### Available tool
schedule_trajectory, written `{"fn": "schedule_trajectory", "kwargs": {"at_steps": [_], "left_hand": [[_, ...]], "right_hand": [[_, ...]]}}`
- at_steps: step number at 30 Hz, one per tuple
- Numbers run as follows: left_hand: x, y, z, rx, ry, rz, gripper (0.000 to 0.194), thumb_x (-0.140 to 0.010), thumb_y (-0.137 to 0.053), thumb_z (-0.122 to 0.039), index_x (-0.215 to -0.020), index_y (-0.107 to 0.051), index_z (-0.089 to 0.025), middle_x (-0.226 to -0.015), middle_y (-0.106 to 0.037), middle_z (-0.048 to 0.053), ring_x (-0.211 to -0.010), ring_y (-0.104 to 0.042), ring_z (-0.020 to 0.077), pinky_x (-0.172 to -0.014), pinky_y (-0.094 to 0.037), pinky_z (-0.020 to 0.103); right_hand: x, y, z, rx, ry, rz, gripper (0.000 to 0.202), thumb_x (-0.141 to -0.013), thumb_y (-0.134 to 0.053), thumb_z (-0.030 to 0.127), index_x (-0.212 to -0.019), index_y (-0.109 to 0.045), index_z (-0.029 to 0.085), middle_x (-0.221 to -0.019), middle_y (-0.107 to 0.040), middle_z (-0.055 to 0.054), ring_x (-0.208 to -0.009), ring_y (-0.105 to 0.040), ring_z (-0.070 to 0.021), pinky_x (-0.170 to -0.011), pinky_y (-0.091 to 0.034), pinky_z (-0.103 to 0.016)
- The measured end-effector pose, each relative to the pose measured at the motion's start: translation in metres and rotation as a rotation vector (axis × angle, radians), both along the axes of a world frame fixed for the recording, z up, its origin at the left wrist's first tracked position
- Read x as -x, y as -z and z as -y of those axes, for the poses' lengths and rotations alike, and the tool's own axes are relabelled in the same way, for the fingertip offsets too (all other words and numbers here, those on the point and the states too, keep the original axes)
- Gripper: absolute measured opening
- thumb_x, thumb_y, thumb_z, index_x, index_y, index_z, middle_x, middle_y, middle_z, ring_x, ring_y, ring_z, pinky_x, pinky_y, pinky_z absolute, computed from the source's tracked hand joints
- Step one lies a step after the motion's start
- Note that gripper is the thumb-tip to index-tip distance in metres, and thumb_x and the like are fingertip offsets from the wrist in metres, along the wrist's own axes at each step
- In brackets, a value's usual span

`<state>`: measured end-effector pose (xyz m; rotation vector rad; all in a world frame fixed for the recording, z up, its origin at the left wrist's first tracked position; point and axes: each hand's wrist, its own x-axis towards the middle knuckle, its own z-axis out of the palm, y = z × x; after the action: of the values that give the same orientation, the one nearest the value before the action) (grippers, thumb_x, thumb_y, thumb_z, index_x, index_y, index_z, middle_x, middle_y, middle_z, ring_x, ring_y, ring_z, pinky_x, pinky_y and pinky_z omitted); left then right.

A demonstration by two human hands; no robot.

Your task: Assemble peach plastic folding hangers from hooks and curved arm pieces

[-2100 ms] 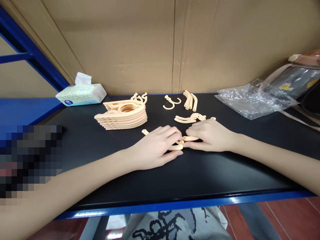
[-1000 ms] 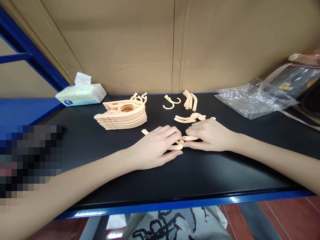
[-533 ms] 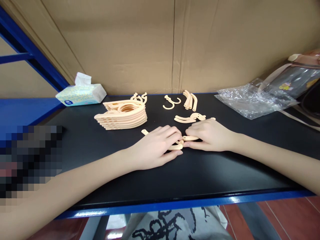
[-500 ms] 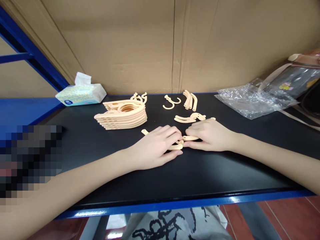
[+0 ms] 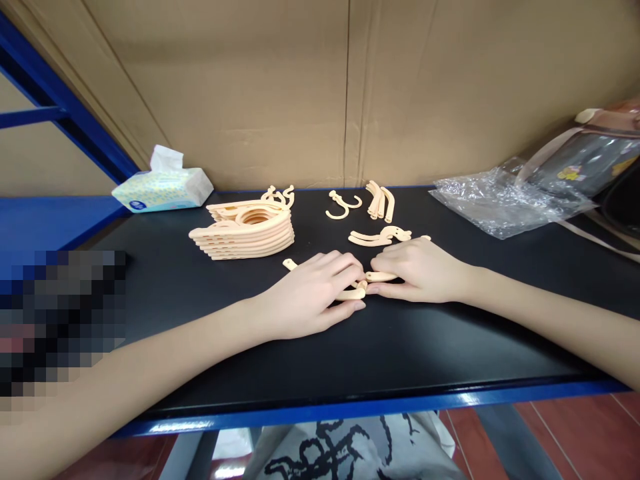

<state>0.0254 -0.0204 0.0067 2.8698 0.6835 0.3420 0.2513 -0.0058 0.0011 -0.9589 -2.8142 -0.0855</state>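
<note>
Head view: pale pieces lie directly under your hands.
Your left hand (image 5: 313, 293) covers the left piece (image 5: 350, 294), your right hand (image 5: 423, 267) the right piece (image 5: 381, 276); both run roughly sideways, inner ends close together. I cannot tell whether either hand grips.

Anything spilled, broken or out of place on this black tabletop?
Nothing looks spilled or broken. The stack of cream pieces is fairly neat; the clear plastic bag at the right is crumpled, probably just loose wrapping. The left hand and right hand partly hide the pieces under them, so I can't judge those.
</note>
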Motion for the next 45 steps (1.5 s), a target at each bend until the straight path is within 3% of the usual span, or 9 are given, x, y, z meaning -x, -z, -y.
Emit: {"fn": "schedule_trajectory", "kwargs": {"at_steps": [45], "left_hand": [[0.0001,0.0001,0.0006,-0.003,-0.003,0.007,0.019,-0.093,-0.046,-0.030,-0.104,-0.052,-0.017,-0.109,-0.053,0.007,-0.095,-0.048,0.0199,-0.082,-0.038,0.033]], "right_hand": [[-0.0006,0.0014,-0.0006,-0.018,-0.016,-0.011,0.045,-0.091,-0.036,0.053,-0.067,-0.052,0.017,-0.061,-0.055,0.000,-0.055,-0.048,-0.0101,-0.051,-0.020,-0.022]]}}
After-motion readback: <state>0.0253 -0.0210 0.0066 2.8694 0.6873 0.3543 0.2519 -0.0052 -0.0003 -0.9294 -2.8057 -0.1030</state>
